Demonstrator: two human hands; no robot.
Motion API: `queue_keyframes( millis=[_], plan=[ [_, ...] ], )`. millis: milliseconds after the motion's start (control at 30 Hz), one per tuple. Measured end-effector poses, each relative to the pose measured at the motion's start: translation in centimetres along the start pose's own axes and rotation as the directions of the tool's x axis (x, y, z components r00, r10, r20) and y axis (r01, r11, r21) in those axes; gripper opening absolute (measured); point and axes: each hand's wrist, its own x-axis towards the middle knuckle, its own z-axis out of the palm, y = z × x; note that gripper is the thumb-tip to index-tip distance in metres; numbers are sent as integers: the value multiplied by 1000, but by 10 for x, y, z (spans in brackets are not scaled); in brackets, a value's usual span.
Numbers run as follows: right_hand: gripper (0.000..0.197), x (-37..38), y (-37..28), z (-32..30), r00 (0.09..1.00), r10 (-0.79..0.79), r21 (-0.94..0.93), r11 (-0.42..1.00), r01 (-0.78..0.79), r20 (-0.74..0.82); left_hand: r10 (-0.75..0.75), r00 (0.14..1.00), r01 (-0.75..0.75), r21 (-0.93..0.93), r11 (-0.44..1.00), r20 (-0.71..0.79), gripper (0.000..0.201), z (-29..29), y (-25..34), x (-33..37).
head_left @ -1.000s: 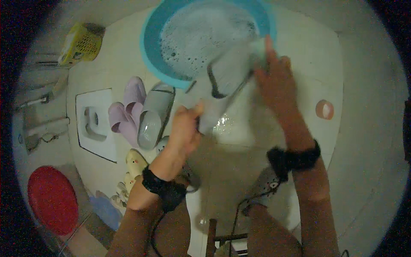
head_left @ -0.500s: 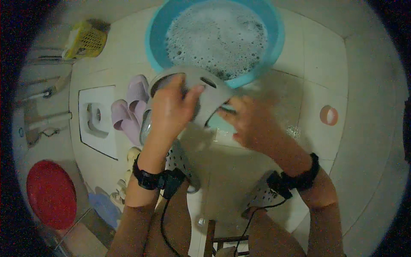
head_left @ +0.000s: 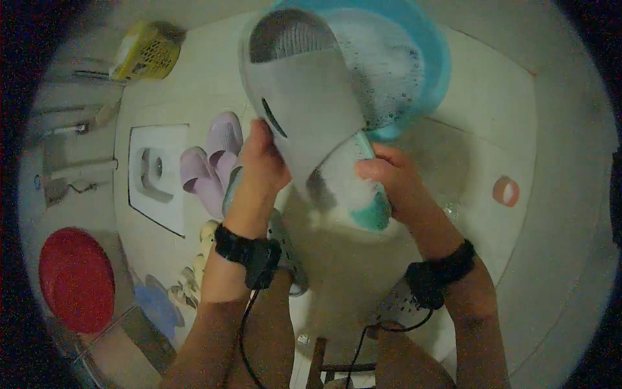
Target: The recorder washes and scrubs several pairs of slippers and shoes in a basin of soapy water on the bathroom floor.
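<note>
A light grey slide slipper (head_left: pixel 304 91) is held up in front of me, its ribbed footbed showing at the far end. My left hand (head_left: pixel 262 159) is closed on its left side, the thumb near a dark slot in the strap. My right hand (head_left: pixel 398 178) grips a green brush (head_left: pixel 372 215) at the slipper's near right end. White suds lie over the brush and that end of the slipper. Behind the slipper stands a blue basin (head_left: pixel 440 71) of foamy water, partly hidden by it.
Pink slippers (head_left: pixel 206 175) lie left on the tiles by a squat toilet (head_left: pixel 155 168). A yellow basket (head_left: pixel 150 55) stands at the far left, a red round thing (head_left: pixel 76 280) nearer. An orange ring (head_left: pixel 506 191) is at the right. A wooden stool (head_left: pixel 346 367) is between my legs.
The slipper has been raised and turned, so its strap and footbed now face me. My left hand has shifted to its side. The brush in my right hand shows more clearly.
</note>
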Motion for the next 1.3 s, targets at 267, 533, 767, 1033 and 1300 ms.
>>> queue_keyframes(
  millis=[267,533,767,1033,1300],
  plan=[
    [60,-19,13,17,911,-412,-811,540,223,-24,-345,938,344,-58,937,-11,60,31,-9,-22],
    [101,-61,33,34,907,-416,-641,678,360,69,-326,945,323,-100,941,-16,55,45,-8,-29],
    [91,-65,21,22,903,-416,-927,289,241,105,-281,956,276,-66,959,-81,55,53,4,-18],
    [50,-32,-9,6,936,-347,-962,271,38,-60,-232,971,239,184,954,-56,83,88,-32,-51],
    [45,-59,12,11,717,-697,-985,128,112,-9,-459,880,459,-28,888,-127,63,86,-24,-41]
  ],
)
